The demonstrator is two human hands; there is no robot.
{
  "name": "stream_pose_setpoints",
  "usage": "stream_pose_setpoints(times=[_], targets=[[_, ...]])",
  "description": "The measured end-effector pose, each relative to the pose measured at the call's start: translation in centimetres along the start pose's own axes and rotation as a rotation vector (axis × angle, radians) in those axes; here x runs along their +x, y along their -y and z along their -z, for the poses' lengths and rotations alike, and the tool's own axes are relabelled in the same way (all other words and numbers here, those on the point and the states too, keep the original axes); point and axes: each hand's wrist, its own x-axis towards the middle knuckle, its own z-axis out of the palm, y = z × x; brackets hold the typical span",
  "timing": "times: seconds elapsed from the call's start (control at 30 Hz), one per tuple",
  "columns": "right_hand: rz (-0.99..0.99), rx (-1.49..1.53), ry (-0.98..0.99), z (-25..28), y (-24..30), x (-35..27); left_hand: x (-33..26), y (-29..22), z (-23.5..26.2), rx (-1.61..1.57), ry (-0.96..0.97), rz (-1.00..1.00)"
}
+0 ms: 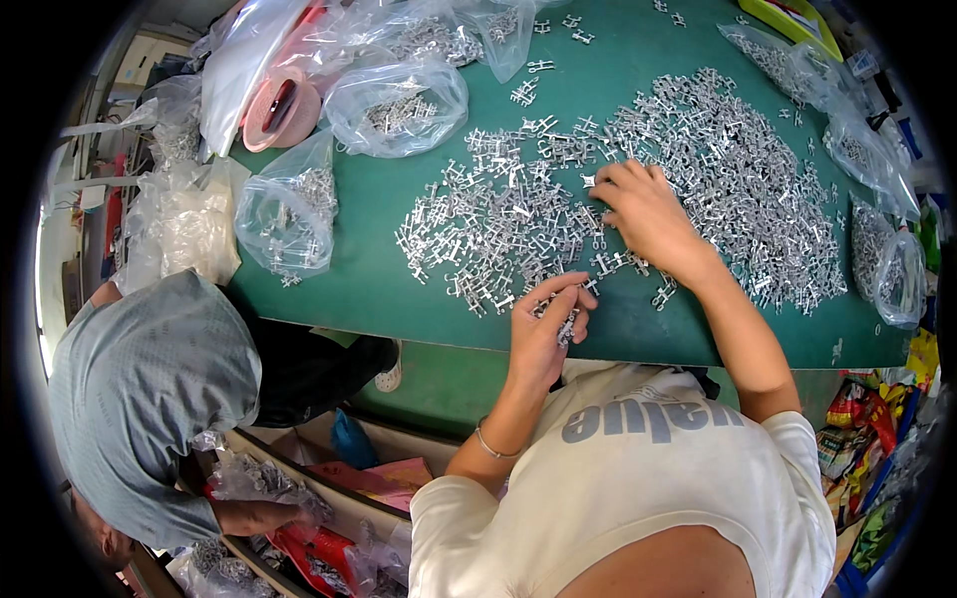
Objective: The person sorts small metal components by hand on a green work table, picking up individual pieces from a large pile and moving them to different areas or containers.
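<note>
My left hand [538,337]: fingers curled around a small clutch of metal pieces [567,327], near the table's edge.
My right hand [646,211]: fingers bent down between the heaps; I cannot tell whether the fingertips pinch anything.
Metal shapes: small, silvery, knobbly, cross-barred; a looser heap [488,224] lies left, a denser heap [748,194] right.
Table [648,334]: flat, smooth, green.
Plastic bag [349,90]: clear, crinkled, rounded, holding similar pieces.
Basket [305,108]: pink, round.
</note>
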Motion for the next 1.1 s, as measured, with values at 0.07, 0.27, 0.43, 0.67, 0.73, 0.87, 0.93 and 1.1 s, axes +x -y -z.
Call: stream_pose_setpoints(times=[0.07,0.27,0.43,0.67,0.73,0.87,0.93,1.1], targets=[[-0.045,0.068,-0.099,0.7,-1.2,-0.2,-0.2,-0.2,-0.1,-0.006,-0.019,0.024],[0.023,-0.034,0.111,1.0,-0.6,-0.7,0.3,-0.3,-0.9,-0.013,-0.042,0.093],[-0.154,0.209,0.07,1.7,-0.6,-0.3,0.3,-0.1,-0.7,-0.02,-0.016,0.086],[0.13,0.539,0.144,2.1,3.2,-0.8,1.1,-0.2,-0.1,-0.284,-0.006,0.17],[-0.047,0.674,0.086,1.1,2.1,0.6,1.2,0.2,0.7,-0.271,0.028,0.167],[0.143,0.151,-0.06,-2.5,1.5,2.6,0.7,0.2,-0.1,-0.144,0.036,0.133],[0.161,0.051,-0.036,-3.2,1.5,3.0,0.5,0.0,-0.1,-0.12,0.071,0.085],[0.124,0.254,-0.137,-1.7,1.4,1.9,0.2,-0.8,0.0,-0.008,0.041,0.027]])
